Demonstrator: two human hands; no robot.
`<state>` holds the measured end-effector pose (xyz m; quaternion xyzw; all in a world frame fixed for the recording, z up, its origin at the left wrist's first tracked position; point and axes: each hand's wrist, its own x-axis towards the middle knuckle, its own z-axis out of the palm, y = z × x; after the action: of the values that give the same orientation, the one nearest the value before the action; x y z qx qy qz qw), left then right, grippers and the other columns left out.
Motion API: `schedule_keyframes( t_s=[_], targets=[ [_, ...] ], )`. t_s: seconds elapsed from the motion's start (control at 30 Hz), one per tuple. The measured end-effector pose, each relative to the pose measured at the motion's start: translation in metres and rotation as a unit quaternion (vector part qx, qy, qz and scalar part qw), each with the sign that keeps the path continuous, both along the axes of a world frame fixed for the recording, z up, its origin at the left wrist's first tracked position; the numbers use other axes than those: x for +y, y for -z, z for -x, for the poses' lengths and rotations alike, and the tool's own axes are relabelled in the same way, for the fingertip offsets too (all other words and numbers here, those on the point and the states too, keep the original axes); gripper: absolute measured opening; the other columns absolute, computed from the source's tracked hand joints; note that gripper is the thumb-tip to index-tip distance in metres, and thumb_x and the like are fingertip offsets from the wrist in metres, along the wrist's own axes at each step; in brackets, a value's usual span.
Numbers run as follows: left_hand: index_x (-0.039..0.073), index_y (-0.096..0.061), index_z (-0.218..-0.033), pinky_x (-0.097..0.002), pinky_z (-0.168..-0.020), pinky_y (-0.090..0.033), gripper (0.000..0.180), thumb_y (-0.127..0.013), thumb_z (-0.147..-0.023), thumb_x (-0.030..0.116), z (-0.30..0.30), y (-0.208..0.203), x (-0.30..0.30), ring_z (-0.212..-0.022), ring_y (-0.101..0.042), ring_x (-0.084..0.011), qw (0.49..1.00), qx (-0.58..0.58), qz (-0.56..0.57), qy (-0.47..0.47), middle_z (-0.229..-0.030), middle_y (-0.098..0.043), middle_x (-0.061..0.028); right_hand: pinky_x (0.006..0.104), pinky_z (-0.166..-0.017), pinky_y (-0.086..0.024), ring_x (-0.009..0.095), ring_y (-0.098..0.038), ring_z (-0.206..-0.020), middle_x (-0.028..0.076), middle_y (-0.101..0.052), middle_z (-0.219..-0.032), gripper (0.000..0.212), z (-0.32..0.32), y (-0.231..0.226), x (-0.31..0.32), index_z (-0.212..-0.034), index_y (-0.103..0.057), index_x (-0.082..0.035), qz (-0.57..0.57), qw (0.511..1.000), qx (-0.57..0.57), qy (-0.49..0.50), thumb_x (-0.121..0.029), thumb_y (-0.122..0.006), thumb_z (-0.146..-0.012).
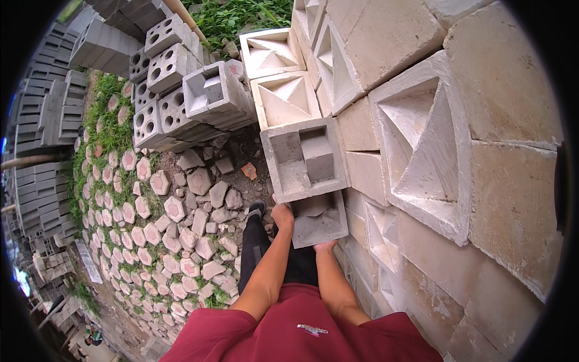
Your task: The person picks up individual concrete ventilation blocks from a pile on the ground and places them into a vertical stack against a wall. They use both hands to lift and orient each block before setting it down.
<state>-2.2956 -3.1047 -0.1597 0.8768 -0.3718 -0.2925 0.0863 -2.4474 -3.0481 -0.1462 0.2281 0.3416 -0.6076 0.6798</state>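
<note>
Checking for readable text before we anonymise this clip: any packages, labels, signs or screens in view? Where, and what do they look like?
No packages, signs or screens.
Shirt emblem: small white printed patch on the chest of the dark red shirt, bottom centre, wide and flat.
Concrete blocks: grey, bare, no labels that I can make out; left hand and right hand hold the lower one.

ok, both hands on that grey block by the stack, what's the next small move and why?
Probably ease the lower concrete block forward against the stack of decorative blocks. The left hand grips its left edge and the right hand its near edge, and another block sits just above.
</note>
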Motion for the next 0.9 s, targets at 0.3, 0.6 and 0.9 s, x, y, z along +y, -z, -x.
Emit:
schedule_keyframes(
  t_s=[0.3,0.6,0.9],
  targets=[
    [-0.007,-0.063,-0.076,-0.0501,-0.070,-0.049,0.019,-0.049,-0.079,0.005,0.002,-0.022,-0.023,-0.083,-0.062,-0.0442,0.979,0.093,0.003,-0.181,-0.081,-0.062,-0.0291,0.0488,-0.111,-0.021,0.033,-0.030,-0.134,0.011,-0.035,-0.145,0.073,0.057,0.015,0.046,-0.140,-0.037,-0.010,-0.247,0.957,0.132,-0.074,-0.060,-0.033,-0.086],
    [-0.007,-0.060,-0.084,-0.0509,-0.070,-0.048,0.019,-0.045,-0.084,0.006,-0.001,-0.029,-0.017,-0.086,-0.061,-0.0455,0.982,0.120,0.015,-0.144,-0.085,-0.061,-0.0303,0.0498,-0.109,-0.025,0.033,-0.037,-0.129,0.010,-0.041,-0.141,0.061,0.002,-0.010,-0.012,-0.134,-0.044,-0.010,-0.054,0.997,0.046,-0.014,-0.051,-0.031,-0.092],
    [0.000,-0.031,-0.141,-0.0369,-0.108,-0.023,0.093,-0.014,-0.087,0.074,-0.031,0.001,-0.005,-0.130,-0.035,-0.0297,0.706,0.565,0.097,-0.416,-0.141,-0.039,-0.0152,0.0433,-0.113,-0.014,0.028,-0.023,-0.138,0.011,-0.025,-0.150,0.083,0.035,0.005,0.039,-0.145,-0.023,-0.006,-0.341,0.933,0.116,0.024,-0.067,-0.018,-0.089]
  ],
)
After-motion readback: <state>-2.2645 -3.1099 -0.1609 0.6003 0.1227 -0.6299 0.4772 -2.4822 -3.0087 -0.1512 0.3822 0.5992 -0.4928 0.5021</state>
